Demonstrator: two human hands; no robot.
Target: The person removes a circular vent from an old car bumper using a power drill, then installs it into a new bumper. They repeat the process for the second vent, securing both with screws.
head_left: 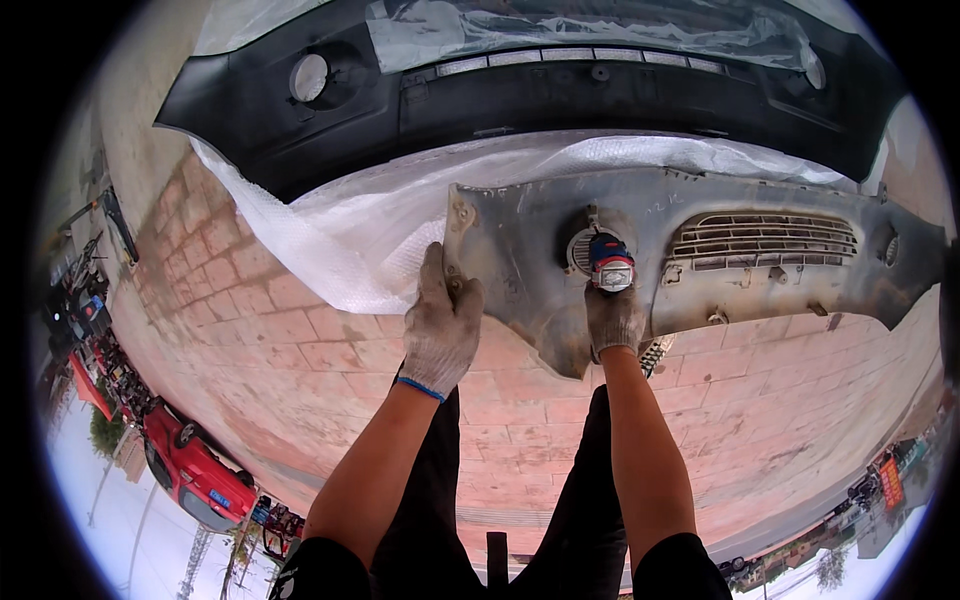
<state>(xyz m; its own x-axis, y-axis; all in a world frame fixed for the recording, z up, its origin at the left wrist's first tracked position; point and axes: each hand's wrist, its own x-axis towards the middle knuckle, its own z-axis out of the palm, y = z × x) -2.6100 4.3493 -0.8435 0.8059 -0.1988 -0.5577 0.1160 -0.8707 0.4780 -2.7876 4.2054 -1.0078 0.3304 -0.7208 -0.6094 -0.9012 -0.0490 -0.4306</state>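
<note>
My left hand [444,318], in a dirty knitted work glove with a blue cuff, grips the left end of a worn grey car bumper [545,215]. Its thumb and fingers close around the bumper's edge. In my right hand [614,320], also gloved, is a red and blue power tool [611,264] with a silvery end facing me. The tool is over the bumper's round lamp opening [580,250]; its working tip is hidden, so I cannot tell whether it touches. Right of the tool sits a slatted grille [765,241] in the bumper.
Beyond lies a larger black bumper [350,135] with clear plastic film [590,35] on it. White bubble wrap [330,240] spreads beneath both bumpers over reddish paving [280,345]. A red car [190,465] and parked vehicles stand far left.
</note>
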